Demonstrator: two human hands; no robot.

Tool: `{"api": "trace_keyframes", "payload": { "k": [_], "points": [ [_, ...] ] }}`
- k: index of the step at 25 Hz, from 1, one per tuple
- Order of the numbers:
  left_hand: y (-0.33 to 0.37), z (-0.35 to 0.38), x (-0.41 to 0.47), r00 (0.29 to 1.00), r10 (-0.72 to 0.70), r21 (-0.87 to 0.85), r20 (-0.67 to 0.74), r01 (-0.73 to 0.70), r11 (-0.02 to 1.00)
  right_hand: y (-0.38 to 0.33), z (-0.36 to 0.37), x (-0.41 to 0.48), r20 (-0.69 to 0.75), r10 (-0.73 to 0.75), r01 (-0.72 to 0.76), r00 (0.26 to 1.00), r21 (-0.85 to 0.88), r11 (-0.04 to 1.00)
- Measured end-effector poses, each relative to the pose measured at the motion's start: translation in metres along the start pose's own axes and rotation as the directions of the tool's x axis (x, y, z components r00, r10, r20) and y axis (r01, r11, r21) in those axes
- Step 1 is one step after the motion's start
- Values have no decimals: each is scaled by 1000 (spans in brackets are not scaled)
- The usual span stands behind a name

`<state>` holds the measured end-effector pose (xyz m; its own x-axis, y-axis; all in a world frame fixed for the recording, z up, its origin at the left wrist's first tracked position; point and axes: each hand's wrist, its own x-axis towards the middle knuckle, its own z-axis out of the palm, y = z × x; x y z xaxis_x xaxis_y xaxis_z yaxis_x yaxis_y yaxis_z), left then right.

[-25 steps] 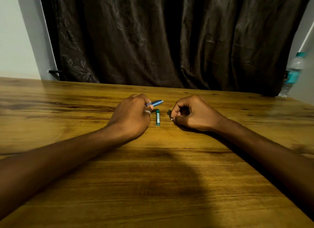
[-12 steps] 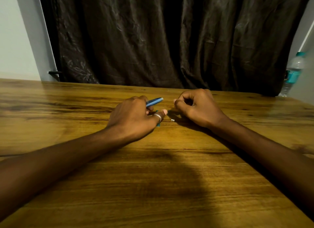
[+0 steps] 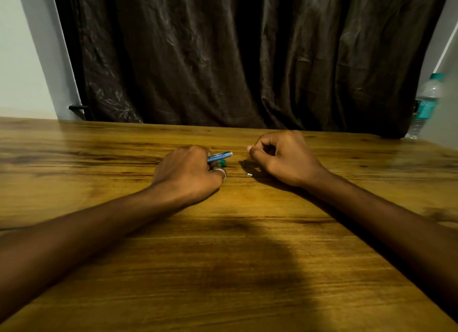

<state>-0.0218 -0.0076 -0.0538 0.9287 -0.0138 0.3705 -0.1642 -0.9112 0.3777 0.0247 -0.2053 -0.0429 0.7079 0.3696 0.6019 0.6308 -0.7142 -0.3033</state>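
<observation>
On my feed a brown wooden table point(image 3: 223, 269) fills the lower half, with a dark curtain point(image 3: 247, 59) hanging behind its far edge and a pale wall point(image 3: 22, 59) to the left of it. A clear water bottle point(image 3: 425, 104) with a teal cap and label stands at the far right, well apart from the hands. A broad shadow lies on the near part of the table.

Between the hands I see a tiny white bit point(image 3: 249, 174) lying on the wood, and just beyond it a small dark piece point(image 3: 247, 162), too dim for me to name, close to the right hand point(image 3: 285, 158).

The left hand point(image 3: 188, 173) rests on the table, its fingers curled round a blue pen point(image 3: 220, 156). Only the pen's front end shows, sticking out to the right and tilted slightly up. A ring point(image 3: 221, 170) sits on one finger. Just under the pen a teal tube point(image 3: 222, 161) peeks out, mostly hidden by the fingers.

The right hand rests on its edge, fingers curled in, thumb against forefinger, with nothing that I can see between them
</observation>
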Motion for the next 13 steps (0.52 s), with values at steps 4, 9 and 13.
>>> {"api": "trace_keyframes", "payload": {
  "k": [4,9,13],
  "points": [
    [0,0,0,1000,-12,-13,-14,12,1000,0,0,0,-10,2,-2,1000,-5,1000],
    [-6,0,1,1000,13,-110,27,-10,994,0,1,0,-18,27,-28,999,-31,999],
    [-16,-1,5,1000,-1,-127,17,3,992,-1,1,0,-8,39,-39,999,-24,999]
  ]
}}
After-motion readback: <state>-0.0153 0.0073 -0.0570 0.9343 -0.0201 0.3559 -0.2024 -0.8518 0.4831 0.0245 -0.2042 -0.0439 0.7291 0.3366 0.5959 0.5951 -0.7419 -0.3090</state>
